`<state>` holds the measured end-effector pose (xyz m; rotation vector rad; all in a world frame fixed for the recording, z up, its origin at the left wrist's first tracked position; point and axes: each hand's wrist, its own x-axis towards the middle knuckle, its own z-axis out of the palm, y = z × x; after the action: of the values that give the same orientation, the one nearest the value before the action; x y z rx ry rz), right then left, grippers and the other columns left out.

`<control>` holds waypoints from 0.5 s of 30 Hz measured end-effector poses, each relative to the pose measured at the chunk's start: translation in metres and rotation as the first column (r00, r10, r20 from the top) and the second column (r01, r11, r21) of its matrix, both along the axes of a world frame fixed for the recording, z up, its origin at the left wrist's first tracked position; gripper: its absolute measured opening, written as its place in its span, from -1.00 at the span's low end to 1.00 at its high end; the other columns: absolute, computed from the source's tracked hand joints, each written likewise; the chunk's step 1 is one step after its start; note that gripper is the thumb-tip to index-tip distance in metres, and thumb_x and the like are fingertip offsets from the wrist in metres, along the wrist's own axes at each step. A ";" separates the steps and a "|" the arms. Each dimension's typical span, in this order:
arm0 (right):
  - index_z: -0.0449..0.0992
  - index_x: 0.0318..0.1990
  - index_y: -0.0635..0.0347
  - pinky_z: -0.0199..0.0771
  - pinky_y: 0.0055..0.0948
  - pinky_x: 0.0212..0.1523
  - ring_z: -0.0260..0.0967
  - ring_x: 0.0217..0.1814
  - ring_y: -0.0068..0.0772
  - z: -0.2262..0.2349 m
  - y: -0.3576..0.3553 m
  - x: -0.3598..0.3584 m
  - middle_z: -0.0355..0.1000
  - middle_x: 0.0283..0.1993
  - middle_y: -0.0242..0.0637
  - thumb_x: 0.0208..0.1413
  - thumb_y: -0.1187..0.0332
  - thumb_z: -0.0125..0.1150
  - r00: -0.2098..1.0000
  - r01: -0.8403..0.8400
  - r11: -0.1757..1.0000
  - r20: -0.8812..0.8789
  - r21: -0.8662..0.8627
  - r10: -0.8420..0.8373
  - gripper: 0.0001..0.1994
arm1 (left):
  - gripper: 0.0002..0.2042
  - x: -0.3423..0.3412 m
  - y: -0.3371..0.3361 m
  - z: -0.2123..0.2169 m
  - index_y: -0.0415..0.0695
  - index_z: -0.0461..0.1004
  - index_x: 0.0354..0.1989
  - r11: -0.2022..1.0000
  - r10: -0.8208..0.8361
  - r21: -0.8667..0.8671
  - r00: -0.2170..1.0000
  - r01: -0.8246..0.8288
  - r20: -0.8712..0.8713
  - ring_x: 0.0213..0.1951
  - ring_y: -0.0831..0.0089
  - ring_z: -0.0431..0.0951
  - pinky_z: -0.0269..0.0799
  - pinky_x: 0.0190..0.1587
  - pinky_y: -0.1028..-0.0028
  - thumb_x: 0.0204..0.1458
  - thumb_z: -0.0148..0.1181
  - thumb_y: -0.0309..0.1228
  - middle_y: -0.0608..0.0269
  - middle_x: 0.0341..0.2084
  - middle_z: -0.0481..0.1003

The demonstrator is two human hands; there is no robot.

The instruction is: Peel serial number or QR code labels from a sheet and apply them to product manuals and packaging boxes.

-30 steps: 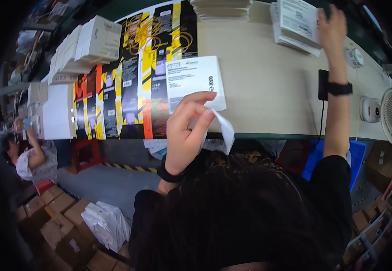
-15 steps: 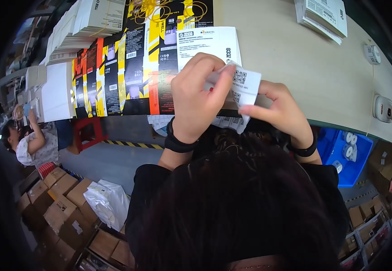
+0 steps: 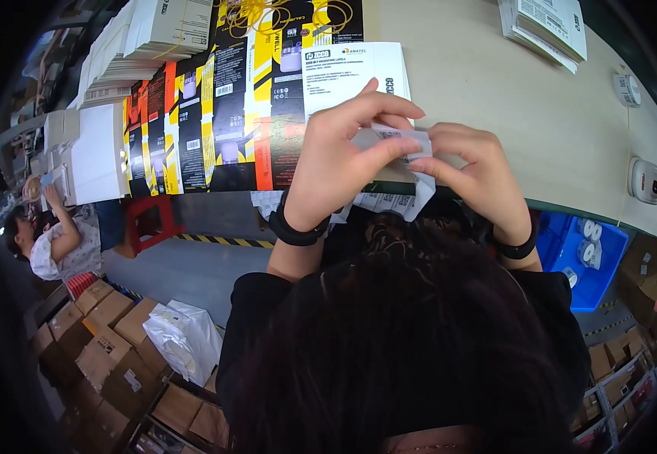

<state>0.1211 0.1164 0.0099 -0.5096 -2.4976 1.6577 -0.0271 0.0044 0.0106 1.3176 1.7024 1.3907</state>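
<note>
Between my two hands runs a white strip of label stickers [image 3: 423, 189] printed with square codes; its lower part hangs past the table's near edge toward my lap. My left hand [image 3: 336, 155] pinches the strip between thumb and fingers. Close on its right, my right hand [image 3: 480, 170] grips the same strip with thumb and forefinger. Just beyond the left hand lies a stack of white printed flat packages [image 3: 355, 64], its near end covered by that hand. More of the label strip [image 3: 385, 203] shows below the table edge.
Black-and-yellow printed flat boxes [image 3: 230, 113] cover the table's left, with yellow rubber bands [image 3: 256, 19] on them. White bundles [image 3: 166, 30] stand far left, another white stack [image 3: 544, 30] far right. A label roll [image 3: 626, 89] and a blue bin [image 3: 590, 268] are at right. A co-worker [image 3: 60, 234] sits left.
My left hand has turned and its fingers now reach over the strip toward the right hand. The strip's coded end has tilted down between the hands. The right hand has shifted slightly.
</note>
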 end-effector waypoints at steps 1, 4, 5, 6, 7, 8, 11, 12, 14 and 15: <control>0.45 -0.42 0.39 0.29 -0.57 -0.33 0.33 -0.39 -0.51 0.000 -0.001 0.000 0.40 -0.46 -0.31 -0.13 0.49 0.19 1.000 0.003 1.000 -0.001 0.000 -0.003 -0.87 | -0.75 -0.001 0.000 -0.002 -0.19 0.43 -0.31 1.000 -0.010 -0.027 0.995 0.012 0.101 -0.45 0.56 0.49 0.28 -0.04 0.45 -0.25 0.21 -0.60 0.25 -0.55 0.49; 0.44 -0.47 0.36 0.26 -0.56 -0.32 0.30 -0.39 -0.51 -0.003 -0.004 -0.002 0.38 -0.46 -0.30 -0.15 0.53 0.20 0.913 0.297 0.924 -0.210 -0.241 -0.349 -0.91 | -0.76 0.012 0.001 -0.004 -0.21 0.43 -0.32 0.996 0.094 -0.010 0.978 -0.093 0.184 -0.52 0.62 0.46 0.34 -0.20 0.55 -0.24 0.21 -0.60 0.27 -0.61 0.48; 0.44 -0.47 0.36 0.26 -0.56 -0.32 0.30 -0.39 -0.51 -0.003 -0.004 -0.002 0.38 -0.46 -0.30 -0.15 0.53 0.20 0.913 0.297 0.924 -0.212 -0.242 -0.349 -0.91 | -0.77 0.016 0.001 -0.004 -0.21 0.43 -0.32 0.989 0.146 -0.005 0.963 -0.149 0.227 -0.55 0.64 0.45 0.37 -0.29 0.60 -0.23 0.21 -0.60 0.28 -0.64 0.47; 0.43 -0.47 0.35 0.26 -0.56 -0.30 0.30 -0.38 -0.50 -0.003 -0.002 -0.001 0.38 -0.46 -0.31 -0.15 0.54 0.20 0.913 0.288 0.936 -0.238 -0.204 -0.333 -0.92 | -0.77 0.018 0.002 -0.006 -0.21 0.43 -0.32 0.989 0.146 -0.005 0.963 -0.149 0.225 -0.55 0.64 0.45 0.37 -0.29 0.60 -0.23 0.21 -0.60 0.28 -0.64 0.47; 0.43 -0.47 0.34 0.26 -0.57 -0.29 0.30 -0.37 -0.50 -0.003 0.000 0.000 0.37 -0.46 -0.32 -0.16 0.55 0.19 0.912 0.278 0.946 -0.263 -0.166 -0.314 -0.92 | -0.78 0.020 0.002 -0.007 -0.22 0.43 -0.33 0.986 0.163 -0.021 0.965 -0.162 0.204 -0.56 0.64 0.44 0.35 -0.35 0.63 -0.23 0.22 -0.58 0.28 -0.64 0.47; 0.42 -0.47 0.33 0.25 -0.57 -0.27 0.29 -0.36 -0.49 -0.003 0.002 0.001 0.37 -0.45 -0.32 -0.16 0.56 0.19 0.912 0.268 0.955 -0.287 -0.128 -0.295 -0.92 | -0.79 0.022 0.002 -0.008 -0.23 0.43 -0.35 0.984 0.180 -0.037 0.966 -0.177 0.183 -0.57 0.64 0.43 0.33 -0.41 0.66 -0.23 0.23 -0.57 0.28 -0.64 0.47; 0.42 -0.45 0.33 0.24 -0.59 -0.25 0.29 -0.35 -0.48 -0.004 0.006 0.005 0.38 -0.41 -0.31 -0.15 0.57 0.18 0.917 0.260 0.961 -0.288 -0.096 -0.277 -0.92 | -0.80 0.022 0.002 -0.008 -0.25 0.43 -0.37 0.981 0.180 -0.103 0.964 -0.162 0.197 -0.57 0.65 0.42 0.32 -0.46 0.68 -0.23 0.25 -0.54 0.29 -0.64 0.46; 0.41 -0.44 0.33 0.24 -0.60 -0.24 0.29 -0.34 -0.48 -0.005 0.007 0.005 0.38 -0.40 -0.30 -0.15 0.58 0.17 0.920 0.255 0.964 -0.288 -0.080 -0.267 -0.91 | -0.80 0.021 0.002 -0.007 -0.26 0.43 -0.38 0.980 0.166 -0.148 0.958 -0.134 0.232 -0.56 0.66 0.42 0.32 -0.45 0.68 -0.23 0.26 -0.53 0.29 -0.63 0.46; 0.42 -0.38 0.31 0.27 -0.59 -0.23 0.32 -0.33 -0.49 -0.008 0.009 0.007 0.39 -0.39 -0.30 -0.14 0.56 0.17 0.886 0.299 0.945 -0.329 -0.134 -0.327 -0.88 | -0.80 0.020 0.001 -0.007 -0.27 0.43 -0.40 0.975 0.155 -0.194 0.951 -0.104 0.267 -0.55 0.67 0.41 0.32 -0.44 0.68 -0.23 0.27 -0.52 0.29 -0.63 0.46; 0.43 -0.32 0.30 0.30 -0.59 -0.23 0.34 -0.31 -0.49 -0.009 0.010 0.007 0.40 -0.39 -0.30 -0.12 0.55 0.17 0.846 0.340 0.921 -0.366 -0.188 -0.387 -0.85 | -0.79 0.021 0.000 -0.009 -0.26 0.43 -0.39 0.981 0.126 -0.179 0.950 -0.076 0.286 -0.54 0.67 0.42 0.32 -0.45 0.68 -0.23 0.27 -0.51 0.29 -0.62 0.46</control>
<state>0.1280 0.1264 0.0013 -0.5522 -1.8863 1.5706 -0.0066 0.0043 0.0016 0.8910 1.6576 1.3904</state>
